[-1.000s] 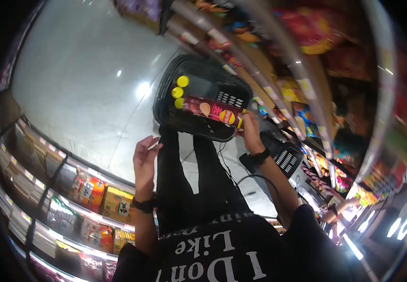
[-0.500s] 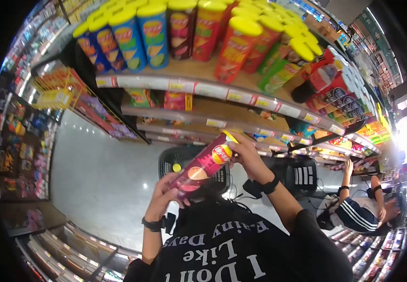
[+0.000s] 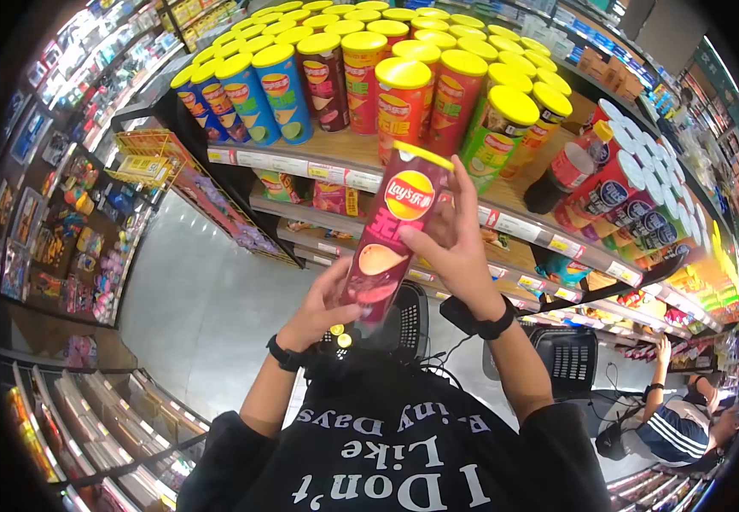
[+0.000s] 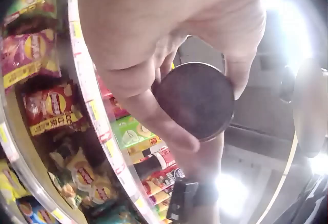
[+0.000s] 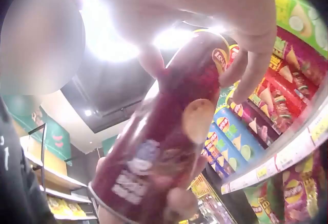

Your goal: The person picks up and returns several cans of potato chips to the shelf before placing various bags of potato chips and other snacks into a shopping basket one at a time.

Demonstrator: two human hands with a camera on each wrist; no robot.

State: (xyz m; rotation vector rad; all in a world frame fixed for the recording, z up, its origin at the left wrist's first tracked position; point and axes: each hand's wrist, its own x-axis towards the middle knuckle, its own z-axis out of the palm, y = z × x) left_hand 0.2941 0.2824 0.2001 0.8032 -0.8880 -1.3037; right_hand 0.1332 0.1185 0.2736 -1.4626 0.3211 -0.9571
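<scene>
A maroon Lay's chip can (image 3: 384, 235) with a yellow lid is held tilted in front of the shelf, lid end up. My right hand (image 3: 459, 243) grips its upper part, thumb across the front and fingers round the far side. Down at the base, my left hand (image 3: 317, 309) holds the can from the side. In the left wrist view its fingers curl round the dark round bottom (image 4: 196, 101). The right wrist view shows the can's printed side (image 5: 164, 121), with left fingertips near its lower end.
Rows of chip cans (image 3: 274, 90) with yellow lids fill the top shelf, beside a dark bottle (image 3: 561, 177) and more cans (image 3: 613, 183). A black basket (image 3: 410, 320) with yellow-lidded items stands below. Another basket (image 3: 567, 354) and a person (image 3: 681, 427) are at the right.
The can has risen from over the basket to in front of the shelf. My left hand, empty at first, has taken hold of its lower end. The head view has tilted up.
</scene>
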